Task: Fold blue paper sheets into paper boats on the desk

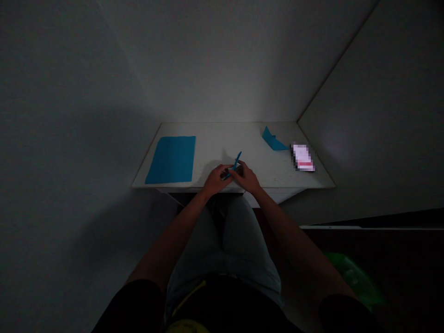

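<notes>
The person's left hand (215, 180) and right hand (249, 178) were curled close together, fingers pinching a slim blue pen-shaped piece (236, 163) between them, just over a white tabletop (225, 138); a flat blue paper sheet (171, 159) lay well left; a folded blue paper shape (274, 141) lay right.

- A white rectangular table (222, 138) with a flat worktop, its far and right edges set against pale walls
- A flat, rectangular sheet of blue paper (171, 159) near the left edge, its lower corner just short of the front edge
- A folded, angular piece of blue paper (274, 141) by the far edge, toward the right corner
- A pixelated white-and-pink rectangular item (303, 157) just beside it, near the right edge, too blurred to identify
</notes>
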Action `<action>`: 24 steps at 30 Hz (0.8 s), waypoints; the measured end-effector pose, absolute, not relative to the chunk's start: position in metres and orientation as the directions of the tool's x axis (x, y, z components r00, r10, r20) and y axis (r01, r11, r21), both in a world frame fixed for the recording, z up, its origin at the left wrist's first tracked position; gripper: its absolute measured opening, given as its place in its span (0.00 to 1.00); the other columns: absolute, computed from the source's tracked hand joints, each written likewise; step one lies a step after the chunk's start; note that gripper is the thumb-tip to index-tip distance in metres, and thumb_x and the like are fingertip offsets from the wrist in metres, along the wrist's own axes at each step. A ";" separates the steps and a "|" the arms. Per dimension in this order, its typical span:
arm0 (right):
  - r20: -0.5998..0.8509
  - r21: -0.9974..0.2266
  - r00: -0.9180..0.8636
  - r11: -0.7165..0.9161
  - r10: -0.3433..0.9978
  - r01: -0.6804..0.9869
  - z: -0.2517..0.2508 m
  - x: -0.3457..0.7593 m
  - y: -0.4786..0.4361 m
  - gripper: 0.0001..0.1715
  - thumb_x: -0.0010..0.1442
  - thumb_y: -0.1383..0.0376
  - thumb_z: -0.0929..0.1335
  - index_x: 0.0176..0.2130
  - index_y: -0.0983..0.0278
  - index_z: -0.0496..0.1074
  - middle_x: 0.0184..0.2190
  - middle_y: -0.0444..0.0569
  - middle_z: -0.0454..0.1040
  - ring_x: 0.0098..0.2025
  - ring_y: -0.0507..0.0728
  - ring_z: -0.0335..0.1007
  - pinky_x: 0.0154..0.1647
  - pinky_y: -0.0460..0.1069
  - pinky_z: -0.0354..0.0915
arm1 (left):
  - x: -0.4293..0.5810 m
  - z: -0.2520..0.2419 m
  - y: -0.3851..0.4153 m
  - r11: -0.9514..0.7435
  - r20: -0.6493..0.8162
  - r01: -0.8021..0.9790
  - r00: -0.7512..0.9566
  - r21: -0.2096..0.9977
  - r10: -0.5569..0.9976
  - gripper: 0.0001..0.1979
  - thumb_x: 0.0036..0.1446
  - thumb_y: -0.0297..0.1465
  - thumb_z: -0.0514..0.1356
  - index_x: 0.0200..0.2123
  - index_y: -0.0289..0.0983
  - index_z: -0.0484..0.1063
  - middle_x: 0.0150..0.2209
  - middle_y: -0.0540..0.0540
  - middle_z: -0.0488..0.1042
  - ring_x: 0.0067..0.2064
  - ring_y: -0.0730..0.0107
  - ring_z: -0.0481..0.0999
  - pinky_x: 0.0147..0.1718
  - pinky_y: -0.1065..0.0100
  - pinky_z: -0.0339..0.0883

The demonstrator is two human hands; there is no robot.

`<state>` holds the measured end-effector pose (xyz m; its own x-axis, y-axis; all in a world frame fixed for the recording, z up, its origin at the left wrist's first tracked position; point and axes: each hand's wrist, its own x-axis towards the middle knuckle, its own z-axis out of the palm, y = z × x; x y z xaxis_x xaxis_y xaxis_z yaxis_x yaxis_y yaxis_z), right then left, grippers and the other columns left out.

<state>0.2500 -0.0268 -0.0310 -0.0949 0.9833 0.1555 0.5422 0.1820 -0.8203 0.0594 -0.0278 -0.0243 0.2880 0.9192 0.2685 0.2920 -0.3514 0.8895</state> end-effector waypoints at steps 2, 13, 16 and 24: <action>0.146 -0.824 -0.127 0.191 0.981 0.533 -0.032 0.253 -0.025 0.38 0.65 0.41 0.71 0.64 0.58 0.69 0.38 0.49 0.83 0.38 0.61 0.79 0.40 0.53 0.71 | 0.055 -0.025 -0.027 -0.306 0.227 0.249 0.301 0.919 0.926 0.23 0.59 0.39 0.69 0.56 0.38 0.77 0.46 0.42 0.80 0.43 0.65 0.80 0.46 0.64 0.76; 0.118 -0.862 -0.148 0.176 0.982 0.476 -0.038 0.259 -0.020 0.33 0.66 0.41 0.69 0.61 0.58 0.71 0.44 0.50 0.83 0.45 0.62 0.80 0.49 0.58 0.74 | 0.044 -0.021 -0.023 -0.268 0.186 0.193 0.360 0.944 0.914 0.23 0.61 0.47 0.67 0.51 0.37 0.81 0.45 0.41 0.83 0.44 0.62 0.82 0.47 0.61 0.77; 0.101 -0.850 -0.122 0.149 0.987 0.505 -0.041 0.259 -0.019 0.32 0.65 0.41 0.71 0.58 0.58 0.74 0.49 0.53 0.83 0.50 0.67 0.80 0.54 0.63 0.74 | 0.045 -0.022 -0.023 -0.267 0.187 0.179 0.370 0.947 0.910 0.23 0.61 0.46 0.68 0.52 0.37 0.80 0.45 0.41 0.83 0.45 0.62 0.83 0.50 0.58 0.77; 0.139 -0.930 -0.227 0.206 0.964 0.306 -0.043 0.261 -0.019 0.41 0.65 0.43 0.72 0.69 0.56 0.66 0.50 0.50 0.82 0.51 0.64 0.81 0.56 0.61 0.75 | 0.048 -0.020 -0.026 -0.256 0.191 0.135 0.370 0.957 0.909 0.30 0.53 0.42 0.75 0.55 0.36 0.77 0.42 0.42 0.83 0.43 0.62 0.84 0.53 0.55 0.78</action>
<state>0.2612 -0.0195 -0.0428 -0.2271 0.9639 0.1388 0.3058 0.2059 -0.9296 0.0483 -0.0260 -0.0205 0.3696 0.9094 0.1908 0.1347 -0.2556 0.9573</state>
